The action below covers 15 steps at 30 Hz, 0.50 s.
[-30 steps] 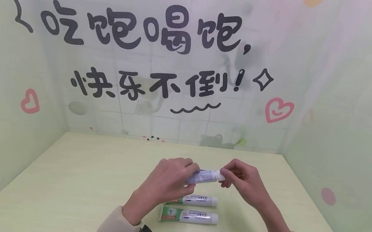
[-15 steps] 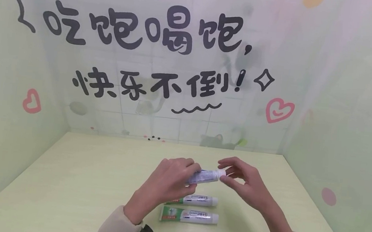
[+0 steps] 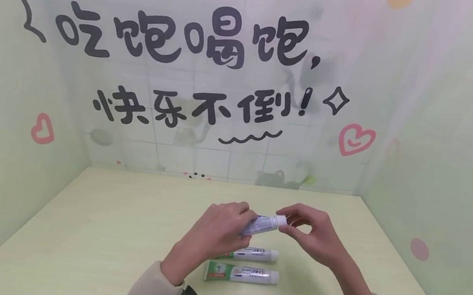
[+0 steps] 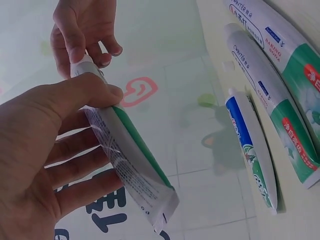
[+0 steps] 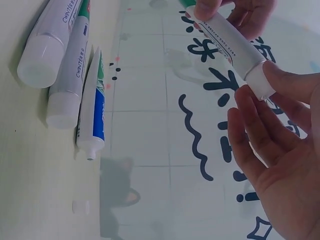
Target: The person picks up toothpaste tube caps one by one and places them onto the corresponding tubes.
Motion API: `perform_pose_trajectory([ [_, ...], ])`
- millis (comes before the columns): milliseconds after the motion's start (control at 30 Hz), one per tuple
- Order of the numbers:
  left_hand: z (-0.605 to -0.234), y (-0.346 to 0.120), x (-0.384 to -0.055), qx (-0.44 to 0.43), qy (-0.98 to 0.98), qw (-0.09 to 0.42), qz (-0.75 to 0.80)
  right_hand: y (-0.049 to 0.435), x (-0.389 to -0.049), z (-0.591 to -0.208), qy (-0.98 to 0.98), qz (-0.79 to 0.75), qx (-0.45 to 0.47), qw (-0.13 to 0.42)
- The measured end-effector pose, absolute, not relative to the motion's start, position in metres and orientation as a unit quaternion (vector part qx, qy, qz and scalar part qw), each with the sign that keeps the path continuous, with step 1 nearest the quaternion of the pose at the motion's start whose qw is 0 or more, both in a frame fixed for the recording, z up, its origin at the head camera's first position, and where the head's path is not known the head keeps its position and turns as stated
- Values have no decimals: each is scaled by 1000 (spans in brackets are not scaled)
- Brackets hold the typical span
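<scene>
The person's left hand (image 3: 220,225) grips a white toothpaste tube (image 3: 259,225) above the table (image 3: 94,228), thumb across it near the neck, fingers behind. The right hand (image 3: 313,230) pinches its white cap (image 3: 281,220) between thumb and fingertip, the other fingers slightly spread. Two green-and-white toothpaste tubes (image 3: 242,274) lie beside a smaller blue-and-green tube (image 4: 252,150) on the tabletop

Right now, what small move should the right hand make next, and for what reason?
Perhaps a gentle twist of the cap: it sits on the end of the tube, the right hand pinches it, and the left hand grips the tube, which should keep it from turning.
</scene>
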<state>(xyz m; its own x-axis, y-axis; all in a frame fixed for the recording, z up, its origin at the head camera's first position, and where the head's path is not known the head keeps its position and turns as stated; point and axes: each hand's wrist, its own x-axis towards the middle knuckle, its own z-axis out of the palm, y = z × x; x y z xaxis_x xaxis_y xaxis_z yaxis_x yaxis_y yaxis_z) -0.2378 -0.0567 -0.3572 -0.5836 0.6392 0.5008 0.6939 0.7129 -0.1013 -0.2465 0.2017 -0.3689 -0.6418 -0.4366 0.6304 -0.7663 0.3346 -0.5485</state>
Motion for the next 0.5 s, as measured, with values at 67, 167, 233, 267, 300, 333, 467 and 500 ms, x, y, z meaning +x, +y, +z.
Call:
perform_pose_trajectory([
  [67,-358,-57,-238,-373,-890,259,-54,202,-247,-369,-798,432,375,189],
  [167,-359,-57,-238,-370,-890,261,-55,201,-248,-371,-801,429,372,188],
  [233,-359,-57,-238,-369,-889,266,-54,201,-248,-371,-804,429,369,186],
  [267,-359,-58,-238,-369,-889,268,-54,200,-248,-371,-806,428,365,185],
  [300,-359,-58,-238,-369,-888,270,-53,200,-248,-371,-809,426,362,184],
  [333,-359,-58,-238,-369,-887,273,-52,200,-248,-371,-812,424,357,183],
  [467,-359,-58,-238,-370,-885,278,-49,200,-248,-371,-827,412,335,184],
  [500,-359,-58,-237,-370,-885,278,-47,200,-248,-371,-830,408,332,186],
])
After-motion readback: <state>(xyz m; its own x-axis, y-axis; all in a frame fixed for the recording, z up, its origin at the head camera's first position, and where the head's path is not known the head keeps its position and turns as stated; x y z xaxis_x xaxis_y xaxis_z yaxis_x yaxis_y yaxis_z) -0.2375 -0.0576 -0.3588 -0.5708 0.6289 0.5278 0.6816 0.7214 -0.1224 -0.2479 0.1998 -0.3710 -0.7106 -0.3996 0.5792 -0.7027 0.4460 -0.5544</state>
